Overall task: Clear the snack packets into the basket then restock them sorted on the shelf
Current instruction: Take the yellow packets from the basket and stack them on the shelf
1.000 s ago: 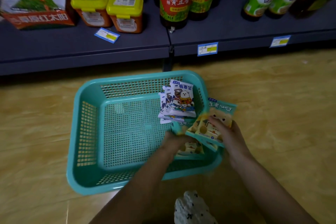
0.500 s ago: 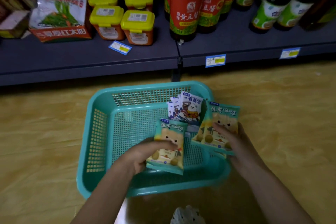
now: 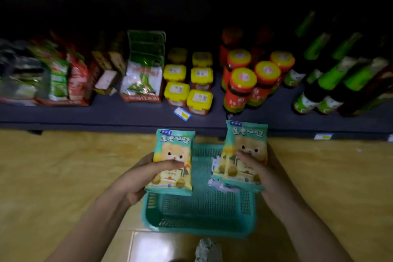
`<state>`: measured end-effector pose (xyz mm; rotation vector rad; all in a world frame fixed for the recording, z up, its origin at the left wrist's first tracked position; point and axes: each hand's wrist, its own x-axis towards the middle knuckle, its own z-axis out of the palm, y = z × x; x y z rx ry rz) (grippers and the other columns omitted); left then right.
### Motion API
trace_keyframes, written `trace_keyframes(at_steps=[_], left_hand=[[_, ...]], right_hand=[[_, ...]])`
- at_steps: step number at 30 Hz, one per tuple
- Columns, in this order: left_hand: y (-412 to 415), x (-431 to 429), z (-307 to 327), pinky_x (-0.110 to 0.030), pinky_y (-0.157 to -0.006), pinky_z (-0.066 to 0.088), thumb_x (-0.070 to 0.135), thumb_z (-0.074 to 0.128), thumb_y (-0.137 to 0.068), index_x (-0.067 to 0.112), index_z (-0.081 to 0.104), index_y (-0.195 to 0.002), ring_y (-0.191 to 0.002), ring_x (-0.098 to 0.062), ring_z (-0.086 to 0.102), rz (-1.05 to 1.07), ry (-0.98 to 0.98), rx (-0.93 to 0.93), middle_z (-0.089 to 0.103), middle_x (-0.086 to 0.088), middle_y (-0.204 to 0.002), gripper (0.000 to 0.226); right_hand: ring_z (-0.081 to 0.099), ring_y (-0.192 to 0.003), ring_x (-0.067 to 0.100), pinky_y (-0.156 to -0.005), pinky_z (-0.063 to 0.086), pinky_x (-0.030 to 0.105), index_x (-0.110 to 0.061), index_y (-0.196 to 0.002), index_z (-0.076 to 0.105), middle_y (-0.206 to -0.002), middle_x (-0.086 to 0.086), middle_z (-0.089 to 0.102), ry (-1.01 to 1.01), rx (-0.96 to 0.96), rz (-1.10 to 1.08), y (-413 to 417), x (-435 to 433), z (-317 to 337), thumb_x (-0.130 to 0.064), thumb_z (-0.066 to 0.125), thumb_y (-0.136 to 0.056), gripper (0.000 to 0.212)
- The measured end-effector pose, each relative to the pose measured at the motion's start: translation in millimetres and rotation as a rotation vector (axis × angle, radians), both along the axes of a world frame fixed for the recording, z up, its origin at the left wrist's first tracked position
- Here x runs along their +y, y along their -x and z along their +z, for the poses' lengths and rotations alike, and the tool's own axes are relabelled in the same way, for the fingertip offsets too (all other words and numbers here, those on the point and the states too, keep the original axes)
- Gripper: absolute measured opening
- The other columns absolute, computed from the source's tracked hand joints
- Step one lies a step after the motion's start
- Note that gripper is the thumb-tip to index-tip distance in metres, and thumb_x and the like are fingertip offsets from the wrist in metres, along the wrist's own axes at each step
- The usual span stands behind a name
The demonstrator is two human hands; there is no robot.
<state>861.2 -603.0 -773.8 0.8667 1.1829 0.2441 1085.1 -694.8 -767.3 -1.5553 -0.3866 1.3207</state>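
Observation:
My left hand (image 3: 139,178) grips one teal snack packet (image 3: 173,151) with a bear printed on it, held upright above the basket. In my right hand (image 3: 260,168) is a small stack of the same teal bear packets (image 3: 246,144), thumb across the front. Both are lifted over the teal mesh basket (image 3: 200,223) on the floor. White and blue packets (image 3: 217,178) lie in the basket behind the right-hand stack, mostly hidden. The dark grey shelf (image 3: 131,112) runs across just beyond the packets.
The shelf carries green and red bags (image 3: 142,76), yellow-lidded tubs (image 3: 188,93), red sauce jars (image 3: 242,91) and green-labelled bottles (image 3: 331,87). A loose price tag (image 3: 182,114) lies on the shelf edge. The floor is yellow wood-look. A patterned shoe (image 3: 207,251) shows at the bottom.
Both hands have lifted their teal packets up out of the basket toward the shelf. The view has tilted up, so more of the shelf shows.

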Motion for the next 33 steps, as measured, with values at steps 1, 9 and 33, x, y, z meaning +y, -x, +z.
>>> trace_keyframes(at_steps=[1, 9, 33], left_hand=[[5, 0, 37, -0.028, -0.068, 0.055, 0.030, 0.080, -0.039, 0.009, 0.067, -0.102, -0.075, -0.018, 0.072, 0.014, -0.020, -0.009, 0.075, -0.009, -0.092, 0.068], [38, -19, 352, -0.030, -0.061, 0.057, 0.034, 0.088, -0.020, 0.010, 0.064, -0.100, -0.069, -0.020, 0.072, 0.132, -0.185, -0.050, 0.075, -0.010, -0.087, 0.087], [252, 1, 700, -0.019, -0.051, 0.053, 0.037, 0.078, -0.042, 0.008, 0.066, -0.090, -0.061, -0.014, 0.071, 0.293, -0.523, -0.108, 0.075, -0.006, -0.077, 0.057]], right_hand=[[0.069, -0.094, 0.019, -0.096, 0.047, 0.049, -0.033, -0.106, 0.061, -0.096, -0.007, 0.074, -0.012, -0.007, 0.007, 1, 2, 35, -0.025, 0.074, -0.059, 0.049], [0.070, -0.089, 0.018, -0.090, 0.051, 0.048, -0.038, -0.100, 0.060, -0.088, -0.011, 0.074, -0.106, -0.093, 0.042, 2, -9, 338, -0.019, 0.073, -0.070, 0.039], [0.067, -0.100, 0.023, -0.097, 0.047, 0.049, -0.026, -0.117, 0.057, -0.108, -0.001, 0.071, -0.439, -0.157, 0.235, 214, 60, 665, -0.029, 0.070, -0.075, 0.043]])
